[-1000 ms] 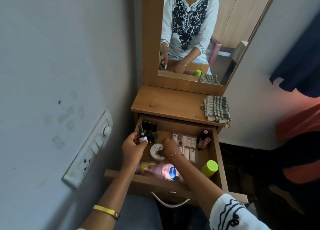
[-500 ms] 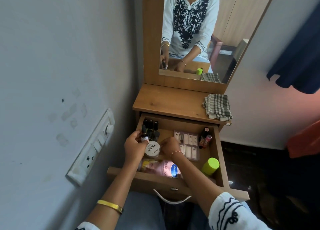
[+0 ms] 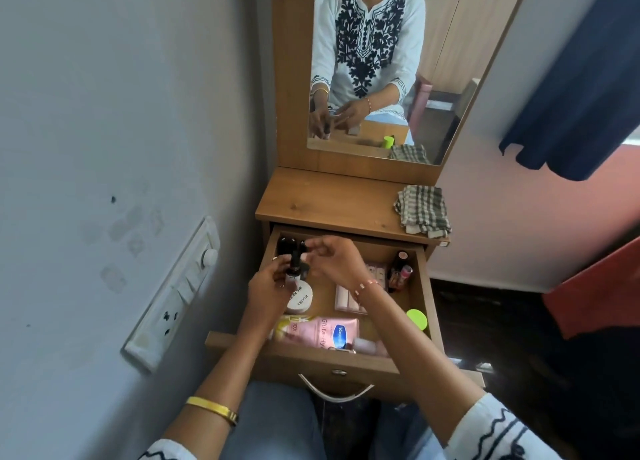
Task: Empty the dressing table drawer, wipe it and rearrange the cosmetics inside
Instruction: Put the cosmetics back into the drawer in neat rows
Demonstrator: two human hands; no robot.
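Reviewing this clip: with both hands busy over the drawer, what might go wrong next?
1. The left hand holds a small bottle and a round white jar together; either may slip from that grip.
2. The right hand reaches near the upright dark bottles at the back and may topple them.

Open drawer (image 3: 346, 362): bare floor lies only at centre, between the round white tin (image 3: 300, 298) and the sachet strip (image 3: 349, 297). Dark bottles (image 3: 289, 245) block the back-left corner, small bottles (image 3: 400, 269) the back-right, a pink tube (image 3: 322, 331) the front. Desk (image 3: 329, 200) top is bare left of the checked cloth (image 3: 423, 210).
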